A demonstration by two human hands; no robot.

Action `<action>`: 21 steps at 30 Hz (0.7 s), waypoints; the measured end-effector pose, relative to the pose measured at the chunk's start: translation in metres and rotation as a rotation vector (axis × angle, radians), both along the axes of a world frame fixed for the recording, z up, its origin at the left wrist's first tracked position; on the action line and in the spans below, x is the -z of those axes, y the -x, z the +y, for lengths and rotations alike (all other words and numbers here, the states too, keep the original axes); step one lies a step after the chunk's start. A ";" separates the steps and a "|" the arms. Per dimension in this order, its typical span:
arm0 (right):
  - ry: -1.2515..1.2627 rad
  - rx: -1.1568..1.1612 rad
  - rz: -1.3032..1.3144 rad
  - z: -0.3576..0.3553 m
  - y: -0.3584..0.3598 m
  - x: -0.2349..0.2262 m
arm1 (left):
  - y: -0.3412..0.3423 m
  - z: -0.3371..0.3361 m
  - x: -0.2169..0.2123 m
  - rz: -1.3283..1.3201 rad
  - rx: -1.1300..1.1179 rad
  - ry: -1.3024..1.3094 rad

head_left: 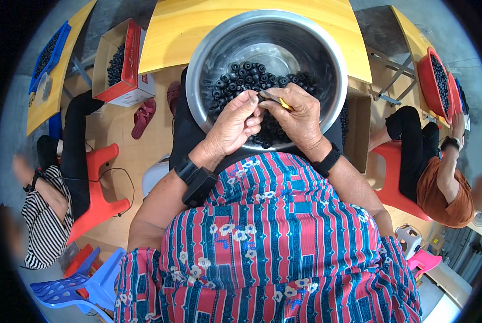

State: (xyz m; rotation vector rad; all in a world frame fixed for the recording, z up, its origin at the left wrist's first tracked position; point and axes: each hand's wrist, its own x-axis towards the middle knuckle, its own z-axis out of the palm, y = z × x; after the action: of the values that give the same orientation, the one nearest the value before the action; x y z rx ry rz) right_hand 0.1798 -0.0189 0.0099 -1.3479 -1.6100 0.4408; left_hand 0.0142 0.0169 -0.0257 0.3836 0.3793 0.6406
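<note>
A wide steel basin (339,81) sits at my lap, partly over a yellow table, with many small round black parts (241,78) in its lower half. Over it, both my hands meet fingertip to fingertip. My left hand (234,123) pinches one small black part (261,97), mostly hidden by the fingers. In my right hand (299,116) is a small knife (285,104) with a yellow handle; its thin metal blade lies against the black part.
The yellow table (168,32) runs ahead of me. Left stands an open carton (127,81) of black parts, near red slippers (144,117). At far left, a person in stripes (47,215) sits; at right, another in orange-brown (446,191) reaches toward a red basin (432,89).
</note>
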 end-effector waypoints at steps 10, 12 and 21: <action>0.106 -0.088 0.127 0.003 -0.003 0.004 | 0.003 0.004 0.004 0.004 0.065 -0.036; 0.099 -0.105 0.164 0.003 -0.003 0.004 | 0.003 0.003 0.003 -0.024 0.056 -0.008; 0.020 -0.064 -0.089 -0.002 -0.003 -0.009 | 0.001 0.001 -0.003 0.011 0.025 0.002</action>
State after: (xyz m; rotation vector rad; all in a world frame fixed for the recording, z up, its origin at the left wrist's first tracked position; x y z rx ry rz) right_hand 0.1824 -0.0213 0.0194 -1.3507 -1.7296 0.4413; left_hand 0.0136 0.0181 -0.0227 0.3893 0.3856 0.6139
